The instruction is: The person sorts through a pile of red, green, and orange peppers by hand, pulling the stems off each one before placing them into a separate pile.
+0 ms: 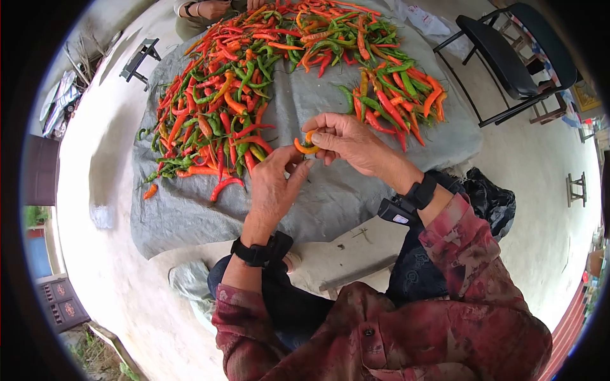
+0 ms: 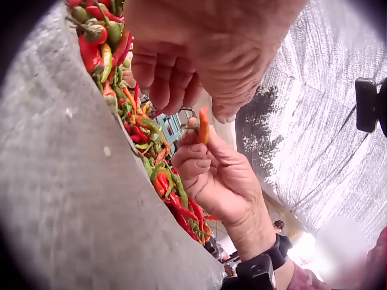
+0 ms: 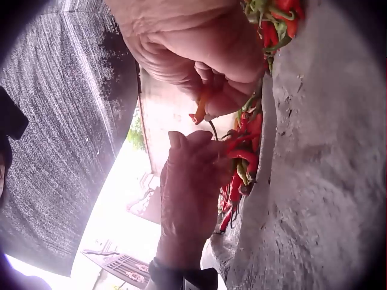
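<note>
An orange curved pepper (image 1: 306, 149) is pinched between the thumb and fingers of my right hand (image 1: 349, 145), above the near part of the grey sheet. My left hand (image 1: 275, 186) is close beside it on the left, thumb and fingertips near the pepper's end. In the right wrist view, a thin dark stem (image 3: 213, 129) runs from the orange pepper (image 3: 200, 111) toward the fingertips of my left hand (image 3: 192, 193); whether they pinch it is unclear. The left wrist view shows the pepper (image 2: 204, 126) upright in the fingers of my right hand (image 2: 221, 181).
Red, orange and green peppers (image 1: 210, 120) form a large heap on the grey sheet (image 1: 305, 209), with a smaller pile (image 1: 397, 105) on the right. Another person's hand (image 1: 213, 9) is at the far edge. A black folding chair (image 1: 499, 57) stands at the right.
</note>
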A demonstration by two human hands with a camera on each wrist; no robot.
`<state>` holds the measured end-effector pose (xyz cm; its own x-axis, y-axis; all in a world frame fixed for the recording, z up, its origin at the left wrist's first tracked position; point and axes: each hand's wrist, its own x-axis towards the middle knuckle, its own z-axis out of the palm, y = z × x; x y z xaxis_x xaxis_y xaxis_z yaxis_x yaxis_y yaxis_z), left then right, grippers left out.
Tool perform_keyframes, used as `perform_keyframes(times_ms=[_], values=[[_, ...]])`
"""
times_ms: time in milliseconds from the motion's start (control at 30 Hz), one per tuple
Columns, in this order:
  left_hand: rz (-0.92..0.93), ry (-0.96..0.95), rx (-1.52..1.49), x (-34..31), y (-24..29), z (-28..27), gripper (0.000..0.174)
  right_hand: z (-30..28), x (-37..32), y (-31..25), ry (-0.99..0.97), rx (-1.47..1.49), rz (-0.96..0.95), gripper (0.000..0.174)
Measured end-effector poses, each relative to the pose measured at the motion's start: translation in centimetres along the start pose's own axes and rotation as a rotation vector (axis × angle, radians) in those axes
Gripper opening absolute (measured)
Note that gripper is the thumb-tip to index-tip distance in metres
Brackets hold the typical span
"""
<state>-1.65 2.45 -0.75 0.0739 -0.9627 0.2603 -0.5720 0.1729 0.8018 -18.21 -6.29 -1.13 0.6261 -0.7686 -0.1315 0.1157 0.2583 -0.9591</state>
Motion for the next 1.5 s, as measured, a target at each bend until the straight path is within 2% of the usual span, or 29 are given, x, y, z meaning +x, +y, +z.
perform_keyframes(times_ms=[100, 167, 200, 233, 267, 300, 333, 367, 433, 467, 533, 567, 600, 633, 767, 867, 1100, 1167, 1300, 1367, 1500], values=[[0.017, -0.067, 0.087, -0.1, -0.1, 0.5, 0.01, -0.2, -0.3, 0.0, -0.064, -0.114, 0.039, 0.024], [0.077, -0.019, 0.15, 0.4, -0.6, 0.4, 0.011, -0.7, 0.0, 0.0, 0.071, -0.18, -0.018, 0.022], [0.125, 0.024, 0.2, 0.6, -0.7, 0.3, 0.011, -1.2, 0.0, -0.7, 0.065, -0.18, -0.026, 0.022], [0.122, 0.027, 0.203, 1.0, -0.8, -0.3, 0.011, -1.8, -0.3, -1.7, 0.246, -0.491, -0.245, 0.02], [0.215, 0.15, 0.414, 1.8, -1.1, -1.3, 0.011, -2.6, -0.6, -2.6, 0.429, -0.799, -0.462, 0.019], [0.309, 0.268, 0.623, 2.4, -1.6, -2.3, 0.012, -3.6, -0.8, -3.3, 0.549, -0.878, -0.555, 0.019], [0.253, 0.341, 0.716, 2.7, -2.1, -3.2, 0.018, -4.7, -1.0, -3.9, 0.672, -0.957, -0.647, 0.019], [0.251, 0.398, 0.822, 3.1, -2.6, -4.1, 0.025, -5.8, -1.3, -4.5, 0.674, -0.956, -0.642, 0.019], [0.186, 0.407, 0.894, 3.0, -4.6, -4.9, 0.029, -7.3, -2.0, -5.0, 0.961, -1.38, -0.781, 0.023], [0.121, 0.419, 0.966, 2.9, -5.5, -5.0, 0.033, -7.3, -2.2, -4.9, 0.964, -1.381, -0.775, 0.023], [0.109, 0.366, 0.901, 3.0, -5.3, -4.9, 0.036, -7.0, -2.3, -4.6, 0.87, -1.331, -0.785, 0.024], [0.112, 0.296, 0.816, 3.0, -5.2, -4.7, 0.035, -6.8, -2.2, -4.3, 0.875, -1.33, -0.781, 0.024], [0.114, 0.225, 0.73, 3.0, -4.8, -4.3, 0.035, -6.5, -2.2, -3.9, 0.795, -1.312, -0.803, 0.023], [0.175, 0.222, 0.706, 3.0, -4.5, -3.7, 0.03, -6.1, -2.1, -3.6, 0.714, -1.294, -0.824, 0.022], [0.19, 0.159, 0.679, 2.0, -2.3, -1.6, 0.023, -4.4, -1.8, -3.3, 0.586, -1.21, -0.777, 0.02], [0.266, 0.082, 0.585, 1.2, -2.0, -1.0, 0.026, -3.6, -1.3, -2.8, 0.493, -1.223, -0.779, 0.017], [0.399, -0.094, 0.594, -1.5, 0.0, 0.7, 0.03, -0.9, -0.5, -0.6, 0.33, -1.2, -0.733, 0.01], [0.436, -0.112, 0.531, -1.9, -0.1, 0.9, 0.03, -0.3, -0.4, 0.0, 0.219, -1.127, -0.63, 0.007], [0.397, -0.12, 0.452, -2.4, -0.4, 1.1, 0.029, 0.0, 0.4, 0.7, 0.195, -1.099, -0.589, 0.007], [0.337, -0.066, 0.386, -2.3, -0.5, 1.0, 0.026, 0.0, 0.7, 0.4, 0.238, -1.019, -0.415, 0.007], [0.316, 0.0, 0.38, -2.3, -0.8, 0.3, 0.016, -0.5, 1.2, 0.9, 0.272, -1.074, -0.388, 0.01]])
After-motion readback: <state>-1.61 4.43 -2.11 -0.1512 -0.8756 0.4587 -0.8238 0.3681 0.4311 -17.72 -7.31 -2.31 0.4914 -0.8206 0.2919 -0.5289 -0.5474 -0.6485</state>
